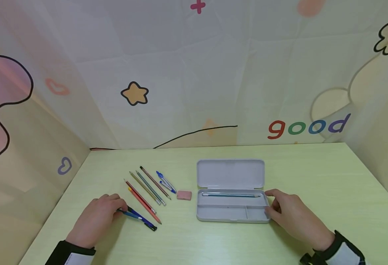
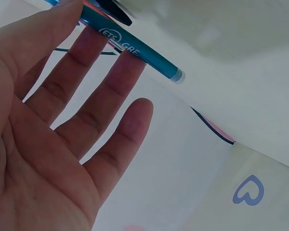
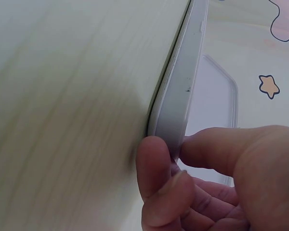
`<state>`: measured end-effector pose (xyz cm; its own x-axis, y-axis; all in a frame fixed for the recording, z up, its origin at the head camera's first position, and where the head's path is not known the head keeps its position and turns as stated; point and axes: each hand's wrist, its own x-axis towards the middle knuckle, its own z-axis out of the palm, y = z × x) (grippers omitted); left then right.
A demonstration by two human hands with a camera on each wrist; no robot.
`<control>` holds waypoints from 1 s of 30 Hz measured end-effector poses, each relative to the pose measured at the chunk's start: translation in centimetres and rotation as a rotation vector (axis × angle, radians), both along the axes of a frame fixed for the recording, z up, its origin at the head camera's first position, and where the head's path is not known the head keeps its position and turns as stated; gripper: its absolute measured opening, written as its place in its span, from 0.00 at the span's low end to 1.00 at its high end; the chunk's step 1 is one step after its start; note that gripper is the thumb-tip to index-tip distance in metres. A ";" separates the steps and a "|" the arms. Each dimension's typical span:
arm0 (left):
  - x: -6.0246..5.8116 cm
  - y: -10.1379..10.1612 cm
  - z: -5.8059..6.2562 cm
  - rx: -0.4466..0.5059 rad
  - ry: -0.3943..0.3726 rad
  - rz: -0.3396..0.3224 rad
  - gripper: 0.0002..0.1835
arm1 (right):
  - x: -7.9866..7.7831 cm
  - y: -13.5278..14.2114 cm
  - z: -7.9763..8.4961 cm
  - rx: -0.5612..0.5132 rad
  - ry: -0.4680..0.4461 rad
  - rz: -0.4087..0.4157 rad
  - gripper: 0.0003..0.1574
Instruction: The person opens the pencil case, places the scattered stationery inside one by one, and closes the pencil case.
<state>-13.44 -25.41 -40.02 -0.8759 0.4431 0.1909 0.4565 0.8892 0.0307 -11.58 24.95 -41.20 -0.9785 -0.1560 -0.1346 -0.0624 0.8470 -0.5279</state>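
Observation:
My left hand (image 1: 101, 220) is low over the table on the left. In the left wrist view its thumb and fingers pinch a teal pen (image 2: 135, 47) printed "ETS GRE". A dark blue pen with a black end (image 1: 145, 222) lies close beside it. My right hand (image 1: 291, 217) grips the right end of an open grey pencil case (image 1: 220, 214), its thumb and fingers on either side of the wall (image 3: 176, 103) in the right wrist view. Inside the case, a blue pencil (image 1: 231, 195) lies in the long rear compartment.
Between the left hand and the case lie several pencils (image 1: 150, 187), blue pens (image 1: 166, 182) and a pink eraser (image 1: 184, 195). The case lid (image 1: 231, 174) is folded back towards the wall. A printed cloth (image 1: 187, 73) hangs behind the table.

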 end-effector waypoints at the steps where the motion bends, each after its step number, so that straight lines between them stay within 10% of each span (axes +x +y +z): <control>1: 0.0 0.0 0.0 0.000 0.002 -0.001 0.14 | 0.0 0.0 0.0 0.000 0.003 0.001 0.32; 30: -0.4 2.3 2.1 -0.011 0.056 -0.001 0.12 | 0.0 0.0 0.1 0.001 -0.003 -0.003 0.32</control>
